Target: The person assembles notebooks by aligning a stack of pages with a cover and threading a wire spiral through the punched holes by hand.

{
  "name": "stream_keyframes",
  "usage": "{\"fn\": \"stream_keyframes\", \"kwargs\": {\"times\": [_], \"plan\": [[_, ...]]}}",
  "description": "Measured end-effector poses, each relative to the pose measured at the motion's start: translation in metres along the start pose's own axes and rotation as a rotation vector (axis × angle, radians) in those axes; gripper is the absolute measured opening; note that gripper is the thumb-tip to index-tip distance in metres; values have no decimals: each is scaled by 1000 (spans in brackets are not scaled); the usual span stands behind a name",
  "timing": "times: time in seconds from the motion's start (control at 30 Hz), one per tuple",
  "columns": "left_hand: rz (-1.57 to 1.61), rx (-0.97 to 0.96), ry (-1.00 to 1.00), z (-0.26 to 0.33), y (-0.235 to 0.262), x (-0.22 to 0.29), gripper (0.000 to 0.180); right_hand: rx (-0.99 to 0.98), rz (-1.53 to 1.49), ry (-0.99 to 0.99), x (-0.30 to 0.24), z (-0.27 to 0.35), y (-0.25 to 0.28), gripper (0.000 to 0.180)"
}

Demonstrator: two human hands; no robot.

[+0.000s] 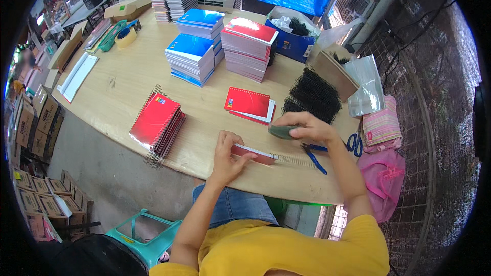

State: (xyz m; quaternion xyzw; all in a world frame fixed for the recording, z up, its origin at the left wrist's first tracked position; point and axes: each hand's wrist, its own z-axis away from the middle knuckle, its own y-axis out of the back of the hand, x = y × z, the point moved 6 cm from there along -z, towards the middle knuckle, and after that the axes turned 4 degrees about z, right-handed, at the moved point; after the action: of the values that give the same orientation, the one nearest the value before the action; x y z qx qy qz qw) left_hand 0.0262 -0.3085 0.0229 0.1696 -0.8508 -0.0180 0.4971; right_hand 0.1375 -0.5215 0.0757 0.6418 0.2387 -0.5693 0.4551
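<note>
My left hand (228, 159) is closed on a small red notebook (262, 156), held with its punched edge facing up. A dark wire coil (296, 161) sits in the holes at the notebook's right end, and the rest of it sticks out to the right. Just above, my right hand (310, 127) grips a dark green, rounded oblong piece (283, 132), which appears apart from the coil. Blue-handled pliers (316, 158) lie below that hand. Loose red covers with punched sheets (249, 103) rest beyond the notebook. Past my right hand is a heap of black coils (313, 97).
Coil-bound red notebooks (157, 122) are stacked at left. Blue-covered (190, 53) and red-covered stacks (248, 46) stand farther back, near a blue box (289, 41). Scissors (354, 144) and a striped cloth (382, 125) lie at the right edge. A tape roll (125, 37) sits far left.
</note>
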Motion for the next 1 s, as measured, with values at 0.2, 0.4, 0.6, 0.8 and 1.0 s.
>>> {"fn": "stream_keyframes", "kwargs": {"times": [0.2,0.4,0.6,0.8,1.0], "plan": [[21,-38,-5,0,-7,-1,50,-56,147,76,18,13,-27,53],[6,-30,-23,5,-10,3,50,111,414,41,10,21,-31,43],[48,-61,26,9,-19,-1,50,55,117,113,18,26,-36,37],[85,-98,57,11,-23,-7,49,83,-293,193,7,21,-42,41],[68,-105,22,11,-24,-4,46,157,276,47,7,15,-50,40]]}}
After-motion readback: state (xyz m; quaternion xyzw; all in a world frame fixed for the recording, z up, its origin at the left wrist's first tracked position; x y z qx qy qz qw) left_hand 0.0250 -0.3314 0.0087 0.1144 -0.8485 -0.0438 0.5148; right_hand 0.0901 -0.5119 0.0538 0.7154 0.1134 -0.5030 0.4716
